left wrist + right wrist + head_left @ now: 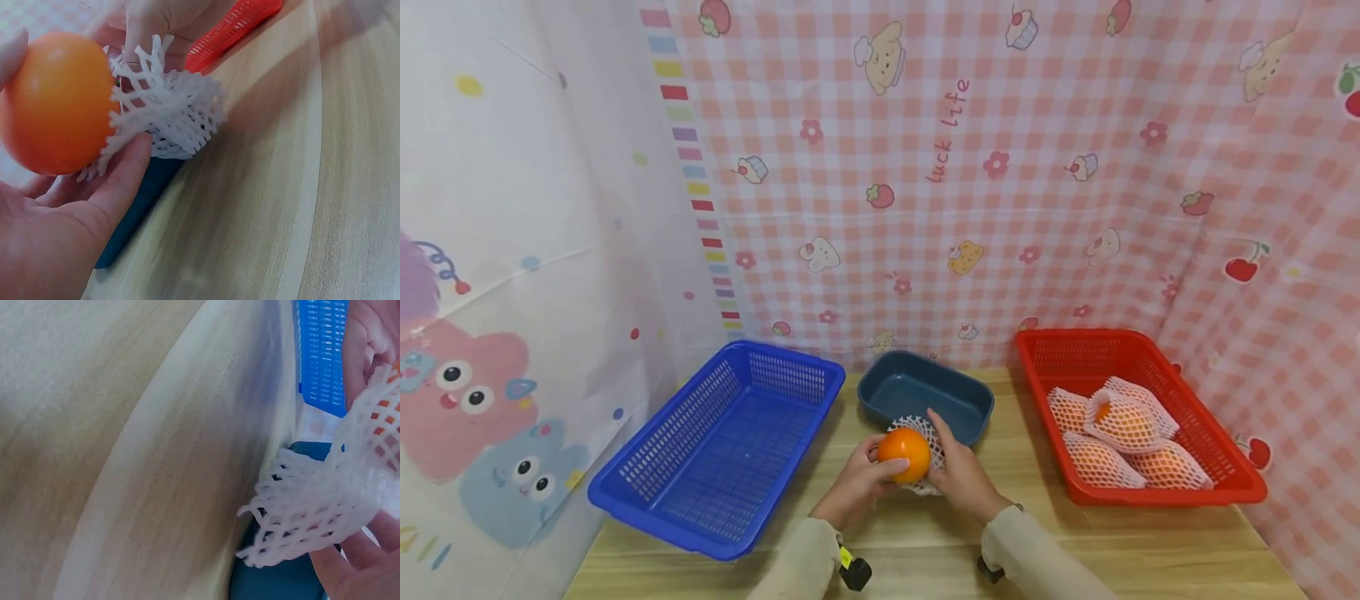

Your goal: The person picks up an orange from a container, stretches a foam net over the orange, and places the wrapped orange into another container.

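A bare orange (904, 455) is partly out of its white foam net sleeve (312, 515), above the table in front of the teal bin. My left hand (867, 480) grips the orange from the left, thumb across its near side. In the left wrist view the sleeve (178, 109) hangs loosely off the orange's far side. My right hand (964, 473) holds the sleeve from the right, its fingers (353, 559) against the mesh. The sleeve hides part of the right fingers.
On the left stands a blue basket (718, 450) with nothing in it. The teal bin (928, 387) sits behind the hands. To the right, a red basket (1056, 400) contains several net-wrapped oranges (1123, 421). A checked curtain (910, 225) backs the wooden table (917, 554).
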A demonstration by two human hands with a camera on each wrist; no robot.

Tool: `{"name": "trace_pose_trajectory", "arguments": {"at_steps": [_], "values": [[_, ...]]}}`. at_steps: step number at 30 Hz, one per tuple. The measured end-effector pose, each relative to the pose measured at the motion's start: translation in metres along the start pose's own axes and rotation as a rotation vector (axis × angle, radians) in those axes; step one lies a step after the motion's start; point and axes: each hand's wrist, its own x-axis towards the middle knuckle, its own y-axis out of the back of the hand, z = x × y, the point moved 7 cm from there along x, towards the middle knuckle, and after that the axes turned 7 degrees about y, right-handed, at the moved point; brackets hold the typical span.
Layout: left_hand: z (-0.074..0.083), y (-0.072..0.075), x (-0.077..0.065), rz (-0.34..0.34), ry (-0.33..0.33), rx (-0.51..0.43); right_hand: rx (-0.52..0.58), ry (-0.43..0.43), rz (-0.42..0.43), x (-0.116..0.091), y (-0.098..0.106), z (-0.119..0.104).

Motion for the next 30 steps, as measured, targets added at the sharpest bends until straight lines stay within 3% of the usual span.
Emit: {"name": "trace_pose_trajectory", "arguments": {"at_steps": [4, 8, 12, 16, 21, 28, 30], "values": [[0.002, 0.003, -0.001, 0.062, 0.002, 0.068, -0.126, -0.008, 0.060, -0.001, 0.006, -0.002], [0.003, 0.006, -0.003, 0.146, -0.009, 0.229, -0.206, 0.011, 0.179, -0.001, 0.015, -0.011], [0.005, 0.008, -0.004, 0.200, -0.051, 0.348, -0.156, 0.062, 0.270, -0.001, 0.020, -0.028], [0.006, 0.011, -0.004, 0.247, -0.077, 0.396, -0.046, 0.080, 0.264, -0.001, 0.016, -0.044], [0.010, 0.004, -0.008, 0.242, -0.103, 0.391, 0.016, 0.019, 0.252, -0.001, 0.011, -0.045], [0.012, 0.001, -0.010, 0.123, -0.070, 0.137, 0.044, -0.083, 0.340, -0.001, 0.020, -0.026], [0.012, 0.004, -0.011, 0.122, -0.079, 0.126, 0.066, -0.103, 0.338, -0.001, 0.021, -0.023]]}}
